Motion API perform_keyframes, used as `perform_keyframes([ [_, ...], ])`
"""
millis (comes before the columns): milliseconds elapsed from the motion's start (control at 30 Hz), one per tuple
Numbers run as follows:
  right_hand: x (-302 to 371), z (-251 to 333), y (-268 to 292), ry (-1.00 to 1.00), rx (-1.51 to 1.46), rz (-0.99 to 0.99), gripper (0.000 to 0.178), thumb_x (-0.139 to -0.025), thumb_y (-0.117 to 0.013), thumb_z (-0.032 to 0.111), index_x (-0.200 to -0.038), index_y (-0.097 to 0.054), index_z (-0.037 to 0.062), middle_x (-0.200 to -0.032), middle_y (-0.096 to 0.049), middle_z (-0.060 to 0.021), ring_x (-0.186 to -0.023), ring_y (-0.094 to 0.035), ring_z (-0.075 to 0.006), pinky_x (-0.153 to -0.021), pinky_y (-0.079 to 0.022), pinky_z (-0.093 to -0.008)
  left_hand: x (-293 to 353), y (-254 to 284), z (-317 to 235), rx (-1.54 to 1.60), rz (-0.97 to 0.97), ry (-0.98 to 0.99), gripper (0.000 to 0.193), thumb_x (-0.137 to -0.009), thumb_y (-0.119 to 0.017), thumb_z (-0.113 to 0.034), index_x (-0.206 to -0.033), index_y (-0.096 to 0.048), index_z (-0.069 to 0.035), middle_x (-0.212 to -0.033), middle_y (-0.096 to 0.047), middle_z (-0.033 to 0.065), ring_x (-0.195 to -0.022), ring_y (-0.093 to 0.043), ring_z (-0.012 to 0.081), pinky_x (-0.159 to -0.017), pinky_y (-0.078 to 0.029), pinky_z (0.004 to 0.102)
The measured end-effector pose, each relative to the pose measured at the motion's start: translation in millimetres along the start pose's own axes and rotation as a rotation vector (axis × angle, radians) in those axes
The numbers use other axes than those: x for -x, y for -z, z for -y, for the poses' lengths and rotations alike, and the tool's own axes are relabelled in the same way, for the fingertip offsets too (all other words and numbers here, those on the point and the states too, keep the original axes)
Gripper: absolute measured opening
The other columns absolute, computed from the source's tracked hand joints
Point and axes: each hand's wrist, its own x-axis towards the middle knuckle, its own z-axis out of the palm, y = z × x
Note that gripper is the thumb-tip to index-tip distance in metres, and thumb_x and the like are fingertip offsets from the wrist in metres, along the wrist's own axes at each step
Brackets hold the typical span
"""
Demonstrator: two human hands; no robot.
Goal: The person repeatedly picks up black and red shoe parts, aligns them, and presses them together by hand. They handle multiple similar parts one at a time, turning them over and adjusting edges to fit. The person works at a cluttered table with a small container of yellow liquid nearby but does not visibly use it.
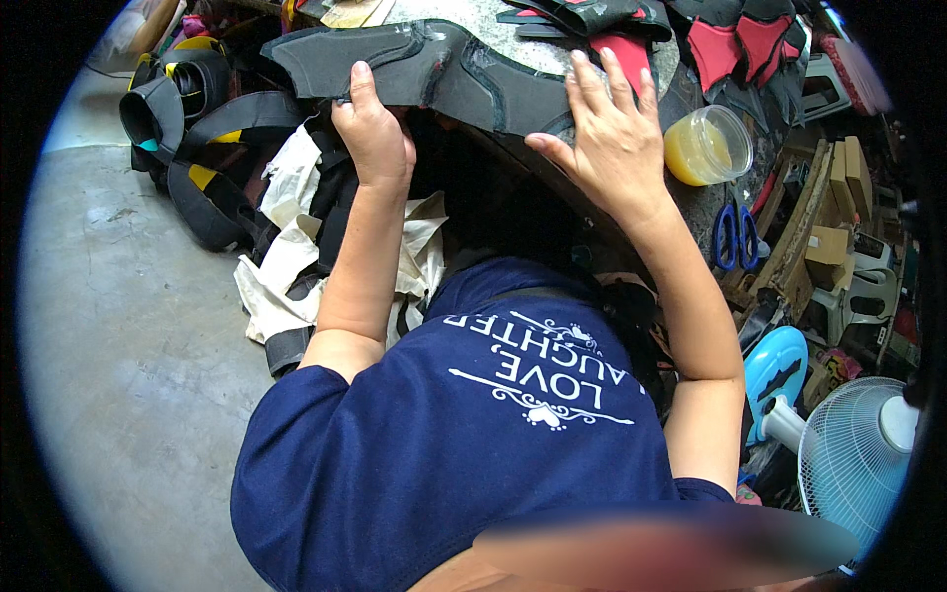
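Note:
A long dark grey panel of foam-like sheet (375,71) with wavy edges and curved black seam lines lies across the near edge of the worktable (454,10). My left hand (377,133) grips its near edge toward the left end, thumb on top and the other fingers hidden underneath. Flat on the panel's right end rests my right hand (617,143), fingers spread and thumb stretched out to the left. Just right of that hand stands a clear plastic jar (702,148) of yellowish stuff. Past my right fingertips lie black and red cut pieces (623,57).
Black and yellow strapped pieces (212,128) and white cloth scraps (286,266) are heaped left of my legs. Blue-handled scissors (736,237) hang by the table's right side. A fan (853,454) and cardboard boxes (827,252) stand at the right. More red-black pieces (735,49) lie far right.

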Motion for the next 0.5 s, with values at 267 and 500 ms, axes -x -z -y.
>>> perform_keyframes([
  [267,-5,-7,-4,0.033,-0.036,-0.030,0.080,-0.089,-0.041,0.072,-0.124,-0.067,0.0049,-0.142,-0.055,-0.0087,-0.138,-0.043,-0.0307,-0.115,-0.021,-0.0596,0,-3,-5,-0.007,-0.010,0.012,0.027,-0.103,-0.052,-0.018,-0.117,-0.054,0.005,-0.111,-0.063,0.0114,-0.099,-0.064,0.0174,-0.089,-0.054,0.0307],
  [500,27,-14,19,-0.010,0.073,0.082,0.076,-0.087,-0.054,0.064,-0.121,-0.066,-0.0036,-0.140,-0.054,-0.0141,-0.135,-0.045,-0.0307,-0.115,-0.022,-0.0569,-4,-5,-6,0.019,-0.004,-0.005,0.027,-0.103,-0.052,-0.019,-0.115,-0.053,0.005,-0.110,-0.063,0.0114,-0.098,-0.064,0.0178,-0.089,-0.054,0.0306],
])
